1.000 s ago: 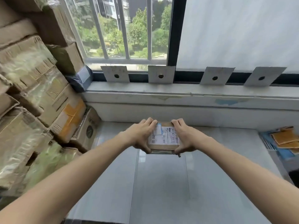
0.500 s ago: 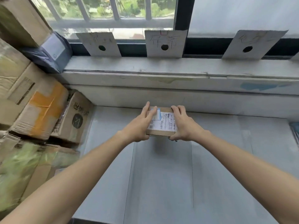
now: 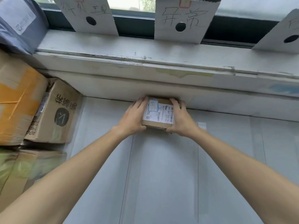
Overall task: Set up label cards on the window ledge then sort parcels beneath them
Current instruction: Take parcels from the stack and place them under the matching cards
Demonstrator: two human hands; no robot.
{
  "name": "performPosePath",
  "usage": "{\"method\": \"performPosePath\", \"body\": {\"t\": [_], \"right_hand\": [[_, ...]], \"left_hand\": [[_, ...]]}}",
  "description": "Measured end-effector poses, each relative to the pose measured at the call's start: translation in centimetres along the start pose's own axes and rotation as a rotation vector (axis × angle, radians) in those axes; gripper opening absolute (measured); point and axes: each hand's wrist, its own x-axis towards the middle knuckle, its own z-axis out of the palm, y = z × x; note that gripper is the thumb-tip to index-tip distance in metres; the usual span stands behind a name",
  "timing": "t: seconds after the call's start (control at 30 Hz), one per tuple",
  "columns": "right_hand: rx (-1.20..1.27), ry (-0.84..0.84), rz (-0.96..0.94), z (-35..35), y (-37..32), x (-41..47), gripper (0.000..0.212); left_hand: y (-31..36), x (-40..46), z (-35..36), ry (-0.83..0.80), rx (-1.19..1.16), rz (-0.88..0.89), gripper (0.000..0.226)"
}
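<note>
A small brown parcel (image 3: 159, 114) with a white shipping label sits low against the wall under the window ledge (image 3: 145, 50). My left hand (image 3: 133, 118) holds its left side and my right hand (image 3: 182, 119) holds its right side, thumbs under the near edge. The parcel lies below the middle label card (image 3: 181, 20), a white card with handwriting and a black dot. Another label card (image 3: 90, 15) leans at the left and a third label card (image 3: 284, 36) shows at the right edge.
A stack of cardboard boxes (image 3: 55, 113) fills the left side, with an orange-taped box (image 3: 16, 102) and a grey mailer bag (image 3: 17, 25) above it. Pale floor tiles (image 3: 161, 175) stretch beneath my arms.
Both hands have pushed the parcel forward and down until it reaches the wall under the ledge. The view has moved closer to the ledge and the cards.
</note>
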Motion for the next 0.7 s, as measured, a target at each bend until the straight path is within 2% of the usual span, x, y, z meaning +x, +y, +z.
{"method": "performPosePath", "body": {"t": [0.23,0.5,0.63,0.7], "right_hand": [[0.126,0.044,-0.007,1.5,0.4,0.8,0.116],[0.11,0.027,0.01,1.8,0.1,1.1,0.115],[0.056,0.008,0.012,1.7,-0.5,1.2,0.117],[0.03,-0.014,0.029,1.7,-0.9,1.1,0.121]], "left_hand": [[-0.5,0.7,1.3,-0.088,-0.075,-0.133,0.11],[-0.7,1.2,1.4,-0.08,-0.089,-0.118,0.11],[-0.8,1.3,0.9,-0.056,-0.117,-0.087,0.102],[-0.7,1.4,0.6,-0.097,-0.111,-0.089,0.103]]}}
